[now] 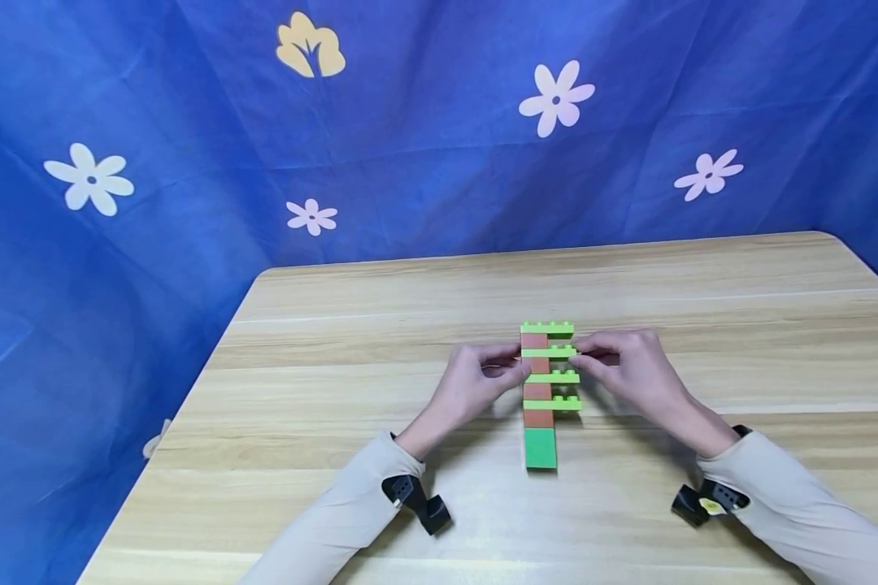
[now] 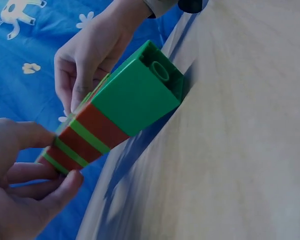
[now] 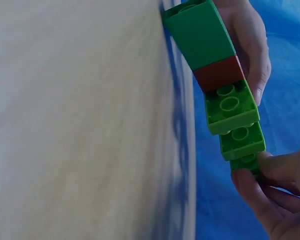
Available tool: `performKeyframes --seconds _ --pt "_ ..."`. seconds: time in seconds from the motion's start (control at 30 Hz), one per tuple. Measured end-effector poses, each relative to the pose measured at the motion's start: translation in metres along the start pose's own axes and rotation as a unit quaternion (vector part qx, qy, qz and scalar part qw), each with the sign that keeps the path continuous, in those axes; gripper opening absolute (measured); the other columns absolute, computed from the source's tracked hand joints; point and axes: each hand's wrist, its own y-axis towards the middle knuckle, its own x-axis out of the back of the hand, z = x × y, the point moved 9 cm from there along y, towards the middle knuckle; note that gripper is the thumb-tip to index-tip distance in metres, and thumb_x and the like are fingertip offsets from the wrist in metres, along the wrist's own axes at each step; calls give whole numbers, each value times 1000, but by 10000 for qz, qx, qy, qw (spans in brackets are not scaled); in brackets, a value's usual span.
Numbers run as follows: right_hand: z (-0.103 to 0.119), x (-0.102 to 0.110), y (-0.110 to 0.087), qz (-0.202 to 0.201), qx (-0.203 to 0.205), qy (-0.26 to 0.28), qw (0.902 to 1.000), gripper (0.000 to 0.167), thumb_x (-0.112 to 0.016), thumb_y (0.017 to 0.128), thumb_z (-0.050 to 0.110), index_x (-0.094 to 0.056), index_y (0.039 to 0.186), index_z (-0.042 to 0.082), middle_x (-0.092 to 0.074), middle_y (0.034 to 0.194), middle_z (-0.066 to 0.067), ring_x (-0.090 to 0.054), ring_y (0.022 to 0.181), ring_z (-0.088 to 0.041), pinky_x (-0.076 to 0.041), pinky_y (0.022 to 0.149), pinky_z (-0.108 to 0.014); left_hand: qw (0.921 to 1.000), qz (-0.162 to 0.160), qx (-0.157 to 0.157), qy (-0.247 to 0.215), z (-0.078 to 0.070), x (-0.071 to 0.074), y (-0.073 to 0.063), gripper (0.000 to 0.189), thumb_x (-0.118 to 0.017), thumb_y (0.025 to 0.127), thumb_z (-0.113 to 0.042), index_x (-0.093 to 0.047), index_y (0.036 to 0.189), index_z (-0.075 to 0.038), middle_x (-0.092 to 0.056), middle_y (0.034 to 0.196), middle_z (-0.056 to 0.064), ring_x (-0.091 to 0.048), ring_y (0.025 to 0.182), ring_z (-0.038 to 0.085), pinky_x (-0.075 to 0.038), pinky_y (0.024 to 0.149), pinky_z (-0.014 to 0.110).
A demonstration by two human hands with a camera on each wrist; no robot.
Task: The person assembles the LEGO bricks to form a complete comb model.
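A stack of toy building bricks (image 1: 537, 417) stands between the two hands. Its near end is a dark green brick (image 2: 137, 95) whose hollow underside shows in the left wrist view. Beyond it, red-brown bricks (image 3: 220, 74) alternate with light green plates (image 3: 232, 112) that jut out to the right, studs facing away. My left hand (image 1: 475, 382) holds the stack's left side, thumb and fingers on the bricks. My right hand (image 1: 632, 370) pinches the jutting end of one light green plate. Whether the stack rests on the table cannot be told.
The wood-grain table (image 1: 322, 422) extends around the hands, its back edge beyond the stack. A blue cloth (image 1: 424, 122) with flower prints hangs behind and to the left. A dark wrist camera (image 1: 417, 500) sits on each sleeve.
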Motion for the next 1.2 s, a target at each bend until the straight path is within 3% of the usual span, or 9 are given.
performKeyframes --seconds 0.23,0.37,0.47,0.63,1.2 --pt "-9 -12 0 488 -252 -200 9983 8 -79 77 3 -76 85 6 -74 82 -6 -70 72 -18 -59 65 -32 9961 63 -229 852 -3 -5 -1 22 -67 91 -13 -71 108 0 -73 98 11 -70 90 18 -56 79 23" --pt "-12 -17 0 680 -256 -221 9971 8 -79 77 4 -76 84 6 -73 81 -5 -69 72 -17 -58 65 -31 9933 162 -290 1110 -2 -9 -2 22 -67 91 -11 -71 110 -1 -71 108 11 -68 97 19 -54 86 26" --pt "-12 -20 0 729 -127 -242 9970 8 -80 76 4 -76 82 7 -73 78 -3 -68 70 -14 -58 63 -29 9922 244 -188 1204 0 -11 -2 26 -68 90 -11 -70 113 0 -69 115 12 -67 102 19 -53 89 25" --pt "-13 -23 1 837 4 -254 9962 8 -79 76 2 -75 79 8 -73 78 -2 -68 69 -13 -57 61 -28 9894 281 -108 1418 3 -13 -3 26 -68 89 -12 -70 113 -2 -71 109 10 -66 101 18 -54 87 29" --pt "-20 -28 3 986 -317 -191 9944 7 -78 77 1 -74 81 5 -73 84 -7 -69 73 -16 -58 65 -31 9894 303 -18 1421 5 -13 -1 27 -68 90 -15 -70 114 -5 -72 105 7 -67 93 14 -55 81 25"
